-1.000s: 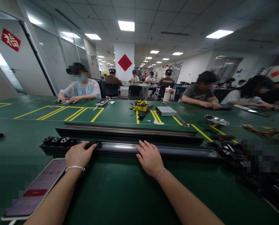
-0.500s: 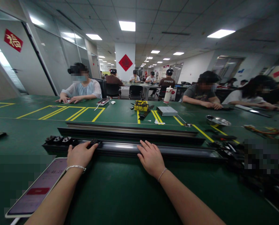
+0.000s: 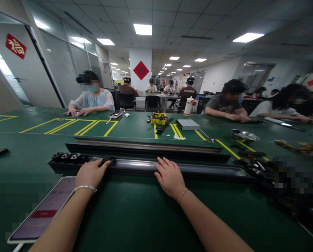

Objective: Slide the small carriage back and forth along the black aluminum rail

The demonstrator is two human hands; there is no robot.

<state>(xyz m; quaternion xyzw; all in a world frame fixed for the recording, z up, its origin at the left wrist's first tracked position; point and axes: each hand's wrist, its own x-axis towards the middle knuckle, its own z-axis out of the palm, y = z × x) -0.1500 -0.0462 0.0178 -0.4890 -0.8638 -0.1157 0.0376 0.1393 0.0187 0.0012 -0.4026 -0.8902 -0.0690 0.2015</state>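
Observation:
A long black rail (image 3: 211,169) with a shiny top lies across the table in front of me. My left hand (image 3: 90,175) is closed over the left part of the rail, thumb and fingers around a small black block (image 3: 108,160) seated on it. The far fingertips are partly hidden. Several similar black blocks with metallic tops (image 3: 64,156) sit in a row at the rail's left end. My right hand (image 3: 169,176) rests open, fingers stretched over the middle of the rail and holding nothing. Just behind lies a second long dark rail (image 3: 146,145), parallel to the first.
A phone (image 3: 44,210) lies beside my left forearm. Dark parts (image 3: 261,171) are piled at right, near a metal bowl (image 3: 244,134). Farther back are a yellow box with cables (image 3: 158,119), a grey box (image 3: 187,124) and a white bottle (image 3: 189,106). Co-workers sit across the table.

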